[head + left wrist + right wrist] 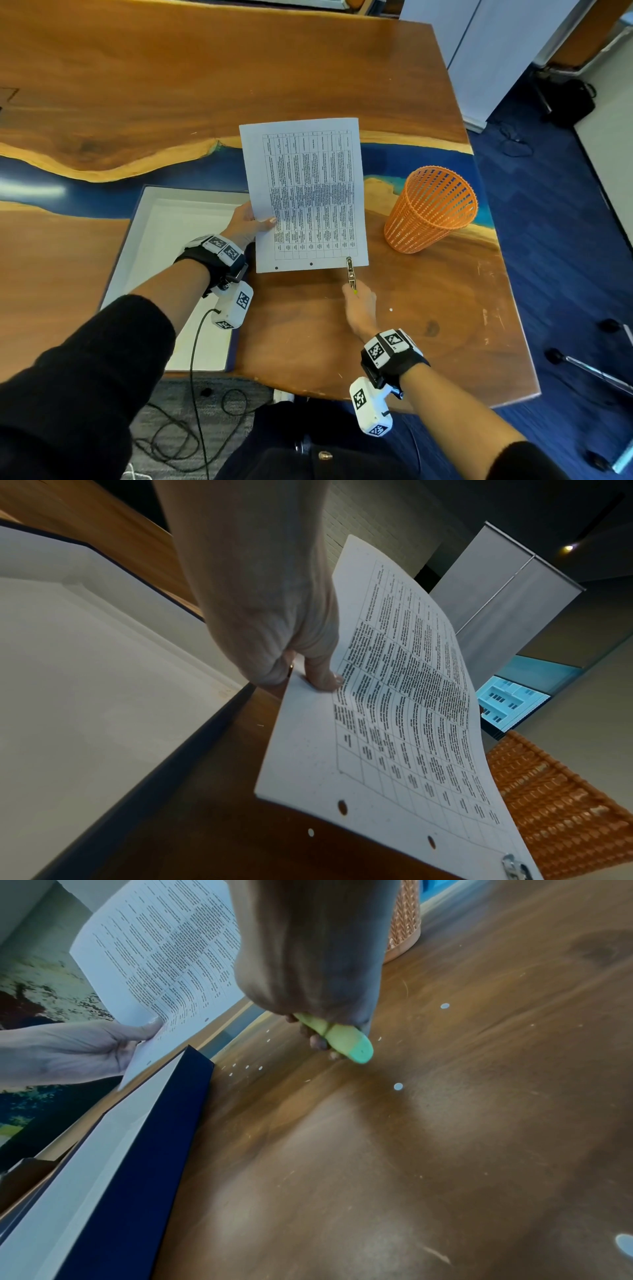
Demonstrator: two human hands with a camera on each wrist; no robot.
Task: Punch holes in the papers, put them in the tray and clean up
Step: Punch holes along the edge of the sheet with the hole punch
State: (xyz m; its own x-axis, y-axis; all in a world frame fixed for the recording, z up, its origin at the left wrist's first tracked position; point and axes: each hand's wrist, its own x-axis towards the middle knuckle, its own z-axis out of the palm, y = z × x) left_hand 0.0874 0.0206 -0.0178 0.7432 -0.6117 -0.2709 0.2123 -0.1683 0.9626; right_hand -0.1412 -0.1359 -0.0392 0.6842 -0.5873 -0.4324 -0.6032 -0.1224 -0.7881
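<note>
Paper (305, 192) with a printed table is held above the tabletop (308, 329), between the white tray (161, 233) on one side and the orange mesh basket (430, 210) on the other. The tabletop is brown wood with a blue band running across it, and small white paper dots (398, 1086) lie scattered on the wood. The floor around is dark blue carpet (548, 212), and white cabinets (479, 51) stand behind the table. The sheet's long axis runs away from the person, and its near short edge carries two punched holes (342, 807). The left hand (245, 222) grips the sheet's left edge, thumb on top. The right hand (359, 308) is clenched around the green handle of a hole punch (350, 272), whose long axis also points away from the person; its metal head sits on the sheet's near right corner.
</note>
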